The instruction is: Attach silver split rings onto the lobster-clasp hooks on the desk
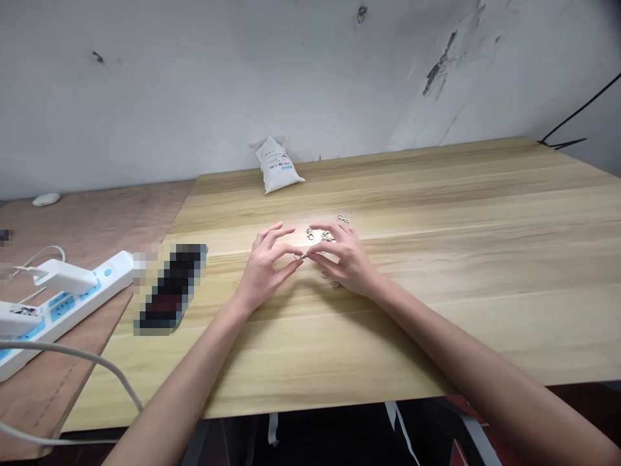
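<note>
Metal ring (296, 257) pinched where two hands meet

The left hand (264, 272) has thumb and index finger closed on it; the right hand (347, 260) grips a small metal piece (305, 255) right beside it, mostly hidden by fingertips. Just beyond the grip lies a swivel clasp (310, 235), with more clasps (343, 219) by the right fingers. Two loose rings (336, 285) sit nearer, beside the right thumb. Well beyond rests a white packet (279, 167); far left, a power strip (112, 268).

One packet (280, 171); in front of it, two hands (262, 268) (350, 262), uncountably bunched clasps (343, 219); leftward, one power strip (70, 309), two chargers (65, 277) (18, 318).
</note>
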Motion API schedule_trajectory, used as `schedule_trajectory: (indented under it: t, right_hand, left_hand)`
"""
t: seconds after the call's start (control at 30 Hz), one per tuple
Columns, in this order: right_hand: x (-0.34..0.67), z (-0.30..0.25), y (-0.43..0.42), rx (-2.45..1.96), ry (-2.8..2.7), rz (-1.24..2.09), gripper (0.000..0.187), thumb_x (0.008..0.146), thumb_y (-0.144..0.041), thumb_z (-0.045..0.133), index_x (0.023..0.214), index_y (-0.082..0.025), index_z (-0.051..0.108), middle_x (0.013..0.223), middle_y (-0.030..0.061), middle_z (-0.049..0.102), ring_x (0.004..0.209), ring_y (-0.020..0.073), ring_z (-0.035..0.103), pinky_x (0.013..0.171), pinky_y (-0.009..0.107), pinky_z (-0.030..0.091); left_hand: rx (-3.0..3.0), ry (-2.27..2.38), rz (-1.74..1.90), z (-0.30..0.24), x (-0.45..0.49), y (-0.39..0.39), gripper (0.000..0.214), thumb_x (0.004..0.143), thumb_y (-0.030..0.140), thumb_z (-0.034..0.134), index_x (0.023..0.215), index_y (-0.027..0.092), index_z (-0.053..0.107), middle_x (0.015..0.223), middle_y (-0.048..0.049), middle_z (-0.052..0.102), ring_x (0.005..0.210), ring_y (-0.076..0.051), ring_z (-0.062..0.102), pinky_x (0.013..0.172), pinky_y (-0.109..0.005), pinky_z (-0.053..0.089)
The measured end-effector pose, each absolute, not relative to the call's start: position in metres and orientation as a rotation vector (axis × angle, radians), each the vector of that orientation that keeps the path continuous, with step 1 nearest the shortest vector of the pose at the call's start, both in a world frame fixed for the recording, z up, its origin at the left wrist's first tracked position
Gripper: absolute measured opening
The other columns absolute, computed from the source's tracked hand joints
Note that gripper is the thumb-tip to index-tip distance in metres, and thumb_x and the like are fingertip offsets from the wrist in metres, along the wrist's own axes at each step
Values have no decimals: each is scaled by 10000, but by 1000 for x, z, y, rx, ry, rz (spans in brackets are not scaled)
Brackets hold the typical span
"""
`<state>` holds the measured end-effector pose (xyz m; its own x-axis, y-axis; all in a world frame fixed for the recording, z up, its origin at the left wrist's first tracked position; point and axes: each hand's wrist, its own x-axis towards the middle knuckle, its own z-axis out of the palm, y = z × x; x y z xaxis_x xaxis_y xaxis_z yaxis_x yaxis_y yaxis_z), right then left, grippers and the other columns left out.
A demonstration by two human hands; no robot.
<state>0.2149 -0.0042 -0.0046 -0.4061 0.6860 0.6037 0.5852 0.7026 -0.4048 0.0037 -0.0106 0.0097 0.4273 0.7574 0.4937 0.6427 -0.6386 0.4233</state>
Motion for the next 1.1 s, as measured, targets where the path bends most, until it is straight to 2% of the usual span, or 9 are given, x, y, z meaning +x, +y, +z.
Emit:
schedule_trajectory:
  t: [0.23,0.43,0.63,0.73,0.83,0.93,1.1]
  right_hand:
    - [216,-6,-2,-910,-2176,-13,136,917,-264,602,842,-256,715,1216,65,636,1104,219,560,999,437,353]
    - [219,-5,1,-838,-2225,-198,142,870,-192,605,763,-238,687,1231,49,646,1107,215,565,1076,462,302]
    - [215,-4,-5,-822,-2340,-276,200,891,-198,570,714,-222,658,1224,52,653,1111,218,559,1061,453,322]
    - [213,-3,-7,-880,-2283,-202,217,913,-310,583,741,-209,670,1158,86,664,1040,218,579,1013,434,358]
    - [210,-5,-8,-922,-2237,-158,217,922,-387,585,878,-209,699,1135,100,663,1005,221,583,975,421,376]
    - [204,-8,-8,-903,-2226,-153,183,947,-339,559,1002,-236,699,1129,76,672,994,207,584,969,403,372]
    - [194,-9,-11,-952,-2133,-217,150,946,-229,537,915,-227,683,987,36,706,915,180,591,970,378,362]
  left_hand:
    - [2551,1239,936,13,-3,-9,82,877,293,660,827,245,704,1319,-42,577,1364,-269,380,1105,-509,363]
    - [2506,1211,871,14,-6,-7,69,889,255,636,842,224,676,1341,-58,558,1385,-262,357,1125,-521,336]
    - [2356,1253,973,18,-11,-5,81,908,255,603,854,217,650,1337,-60,565,1385,-249,380,1146,-521,310]
    - [2306,1283,990,19,-12,-4,86,902,268,613,843,223,656,1338,-55,565,1389,-254,378,1150,-529,301]
    - [2316,1247,966,18,-8,-7,80,899,279,620,851,226,657,1342,-53,562,1394,-252,368,1152,-525,302]
    - [2329,1204,957,17,-2,-11,73,903,273,615,858,228,651,1341,-47,562,1394,-245,368,1151,-508,314]
    - [2289,1306,1128,18,9,-18,65,911,264,603,873,229,642,1364,-42,546,1386,-248,378,1151,-508,304]
